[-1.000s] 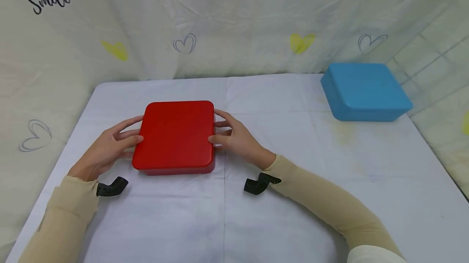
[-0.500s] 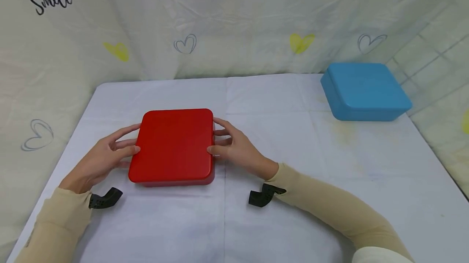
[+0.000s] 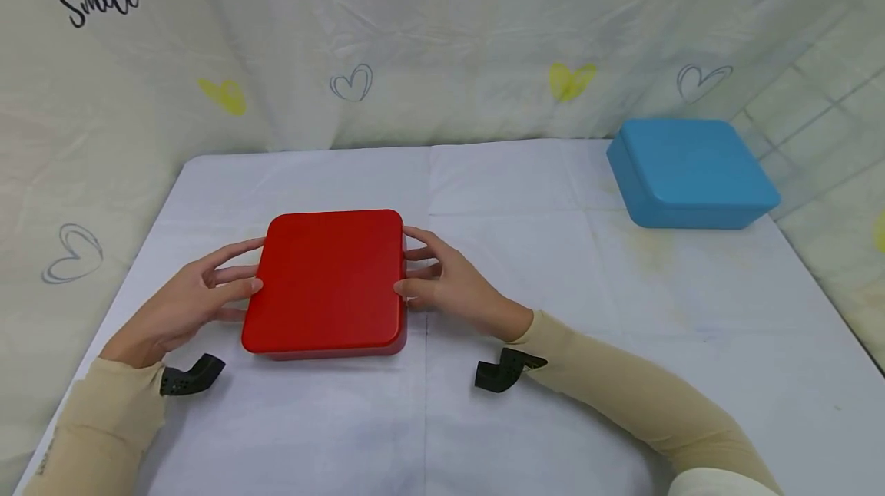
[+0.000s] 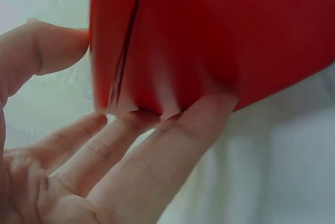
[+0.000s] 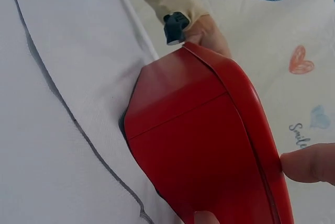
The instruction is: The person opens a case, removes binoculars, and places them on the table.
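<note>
A red lidded box (image 3: 325, 281) sits left of centre on the white-covered table, lid uppermost, with a seam below the lid in both wrist views. My left hand (image 3: 181, 301) holds its left side, thumb at the lid's edge and fingertips on the side wall. In the left wrist view, those fingers (image 4: 172, 145) reach against the red wall. My right hand (image 3: 459, 285) holds the opposite side, its thumb (image 5: 309, 164) touching the lid's rim and its other fingers bent against the wall. Whether the box's underside touches the cloth is hard to tell.
A blue box (image 3: 694, 173) stands at the table's back right corner. White cloth (image 3: 553, 266) covers the table. Behind it hangs a printed curtain (image 3: 442, 43). A black bracket juts from each sleeve at the wrist.
The red box has come nearer to me with both hands on it, mostly in the first half second and only slightly since. The blue box has stayed in place.
</note>
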`<action>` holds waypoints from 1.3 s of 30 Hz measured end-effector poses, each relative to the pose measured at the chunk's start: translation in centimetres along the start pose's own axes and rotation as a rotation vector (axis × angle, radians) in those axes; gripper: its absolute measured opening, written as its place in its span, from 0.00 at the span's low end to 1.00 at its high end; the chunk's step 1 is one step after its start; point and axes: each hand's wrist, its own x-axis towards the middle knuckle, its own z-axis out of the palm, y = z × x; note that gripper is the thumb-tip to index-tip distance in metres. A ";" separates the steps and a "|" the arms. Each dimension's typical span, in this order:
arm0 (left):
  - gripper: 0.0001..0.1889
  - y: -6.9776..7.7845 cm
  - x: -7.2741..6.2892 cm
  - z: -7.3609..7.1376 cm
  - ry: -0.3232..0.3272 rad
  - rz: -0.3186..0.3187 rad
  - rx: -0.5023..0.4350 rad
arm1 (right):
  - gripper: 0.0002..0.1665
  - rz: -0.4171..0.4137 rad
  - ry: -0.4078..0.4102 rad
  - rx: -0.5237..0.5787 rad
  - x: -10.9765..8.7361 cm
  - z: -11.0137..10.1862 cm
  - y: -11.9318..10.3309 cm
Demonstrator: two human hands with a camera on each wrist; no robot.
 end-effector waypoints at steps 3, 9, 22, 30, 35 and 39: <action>0.36 0.3 0.3 -0.7 -0.022 -0.012 0.018 | 0.44 0.028 0.007 0.008 0.3 -0.4 0.0; 0.35 0.3 1.1 -1.8 -0.006 -0.034 -0.005 | 0.37 0.079 0.049 -0.033 0.9 -0.8 0.1; 0.28 -0.8 2.8 -1.3 0.010 0.019 -0.037 | 0.28 0.045 -0.009 0.040 1.6 -1.5 0.3; 0.24 -0.4 2.5 -1.6 -0.005 0.018 -0.108 | 0.23 0.068 -0.046 0.072 1.5 -1.7 0.4; 0.23 -0.2 2.6 -1.4 -0.018 0.012 -0.134 | 0.22 0.075 -0.052 0.075 1.4 -1.8 0.3; 0.22 -0.2 2.6 -1.3 -0.012 -0.005 -0.137 | 0.22 0.082 -0.057 0.066 1.5 -1.9 0.1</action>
